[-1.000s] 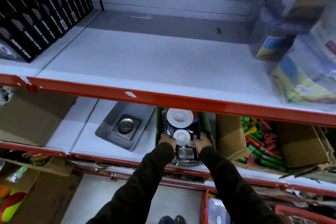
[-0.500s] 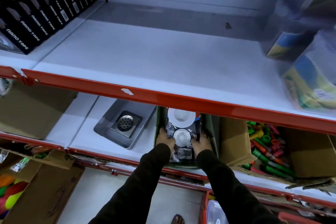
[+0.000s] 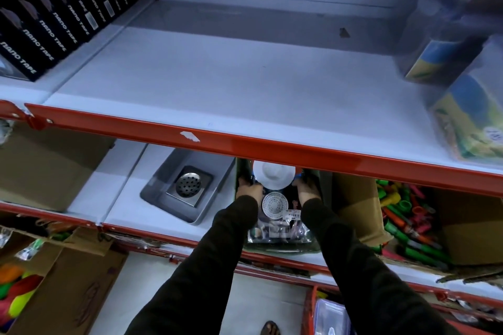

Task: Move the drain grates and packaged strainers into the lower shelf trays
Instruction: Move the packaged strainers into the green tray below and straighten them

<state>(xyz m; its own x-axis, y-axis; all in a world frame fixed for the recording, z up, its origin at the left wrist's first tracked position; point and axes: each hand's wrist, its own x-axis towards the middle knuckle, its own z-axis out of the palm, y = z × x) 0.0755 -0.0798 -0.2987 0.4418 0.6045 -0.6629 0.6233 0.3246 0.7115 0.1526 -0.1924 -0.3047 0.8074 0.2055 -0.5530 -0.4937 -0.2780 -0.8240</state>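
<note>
Both dark-sleeved arms reach under the red-edged upper shelf (image 3: 272,144) into the dark green plastic tray (image 3: 283,249) on the lower shelf. The left hand (image 3: 249,190) grips the left edge of the packaged strainers (image 3: 277,215), a glossy dark pack showing a plain white round strainer near its top and a perforated white one below; the right hand (image 3: 306,190) grips the opposite edge. Fingers on both sides curl around the pack's rim, thumbs on top, so the pack is pinched between the two hands. It lies inside the green tray, its near end close to the tray's front wall; whether it rests fully on the tray floor, I can't tell.

Just left of that sits a grey rectangular plastic tray (image 3: 201,215), angled on the white lower shelf, with a square steel drain grate (image 3: 189,185) lying flat inside it, round perforated centre facing up. To the right, a brown cardboard box (image 3: 356,207) stands touching the green tray, then a box of coloured plastic pieces (image 3: 408,220). Black "nano tape" boxes (image 3: 51,30) line the upper shelf's left side.
</note>
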